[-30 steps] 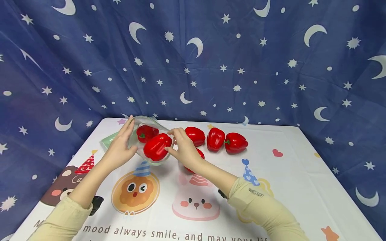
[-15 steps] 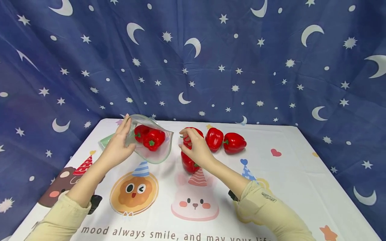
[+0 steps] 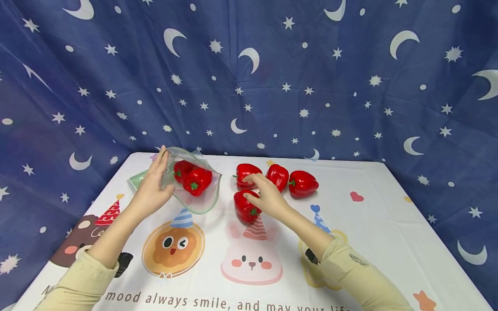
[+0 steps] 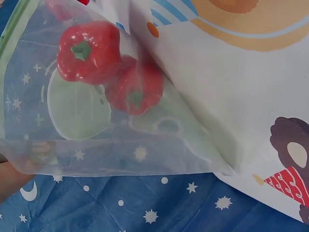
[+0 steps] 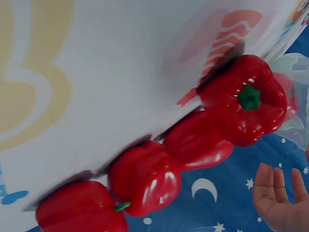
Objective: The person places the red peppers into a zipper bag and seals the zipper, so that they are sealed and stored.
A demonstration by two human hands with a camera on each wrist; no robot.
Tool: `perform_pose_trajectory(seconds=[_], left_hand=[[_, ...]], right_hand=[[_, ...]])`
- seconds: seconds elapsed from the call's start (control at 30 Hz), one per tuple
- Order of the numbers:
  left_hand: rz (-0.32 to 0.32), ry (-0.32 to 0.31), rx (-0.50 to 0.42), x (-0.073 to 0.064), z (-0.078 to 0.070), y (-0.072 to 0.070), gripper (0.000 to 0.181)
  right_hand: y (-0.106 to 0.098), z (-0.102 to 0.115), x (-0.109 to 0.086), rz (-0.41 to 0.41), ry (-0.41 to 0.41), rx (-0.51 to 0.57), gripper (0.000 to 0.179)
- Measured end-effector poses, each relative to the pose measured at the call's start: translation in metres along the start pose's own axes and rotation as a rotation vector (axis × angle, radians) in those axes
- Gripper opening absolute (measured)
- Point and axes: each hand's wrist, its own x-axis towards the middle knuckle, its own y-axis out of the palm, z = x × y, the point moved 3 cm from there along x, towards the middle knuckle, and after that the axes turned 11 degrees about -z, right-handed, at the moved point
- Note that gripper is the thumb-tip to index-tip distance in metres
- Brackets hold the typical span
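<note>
My left hand (image 3: 153, 190) is at the mouth of a clear zip-top bag (image 3: 206, 201) with a pale green edge. Its fingers are straight along the upper rim, and the thumb is spread towards the lower rim. Two red bell peppers (image 3: 197, 181) lie inside the bag, one partly behind the other. Over the loose peppers hovers my right hand (image 3: 270, 196), fingers slightly bent and thumb apart. Nearest it is the front bell pepper (image 3: 245, 207), partly behind the thumb. In the right wrist view that pepper (image 5: 246, 99) and the hand's fingers (image 5: 273, 186) are apart.
Three more red bell peppers line the back of the table: one left (image 3: 246, 170), one middle (image 3: 277, 175), one right (image 3: 303, 185). The white printed tablecloth (image 3: 381, 224) meets a blue star-and-moon curtain (image 3: 350, 138) behind.
My right hand has released a bell pepper at the bag's mouth and moved right, over the loose peppers. That pepper now sits inside the bag. My left hand stays at the rim.
</note>
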Motion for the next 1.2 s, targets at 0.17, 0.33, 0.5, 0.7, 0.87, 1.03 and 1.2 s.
perform_pose_trajectory(seconds=[0.17, 0.33, 0.5, 0.7, 0.87, 1.03, 1.2], left_hand=[[-0.002, 0.000, 0.004, 0.001, -0.001, 0.000, 0.077], [0.008, 0.012, -0.002, 0.002, -0.003, 0.000, 0.077], [0.002, 0.033, -0.003, 0.004, -0.003, 0.001, 0.076], [0.006, 0.033, 0.001, 0.005, -0.003, 0.000, 0.076], [0.016, 0.028, -0.001, 0.005, -0.001, 0.001, 0.076], [0.016, 0.028, -0.004, 0.004, 0.000, 0.001, 0.076], [0.015, 0.029, -0.008, 0.005, -0.001, 0.000, 0.077]], right_hand=[[-0.001, -0.008, -0.005, 0.015, 0.021, -0.014, 0.039], [0.001, -0.015, -0.009, 0.040, 0.066, -0.032, 0.045], [0.007, -0.021, -0.015, 0.106, 0.161, -0.070, 0.057], [0.012, -0.026, -0.021, 0.119, 0.254, -0.085, 0.071], [0.018, -0.028, -0.026, 0.127, 0.286, -0.051, 0.078], [0.023, -0.029, -0.028, 0.129, 0.308, -0.021, 0.084], [0.025, -0.029, -0.028, 0.114, 0.326, -0.007, 0.087]])
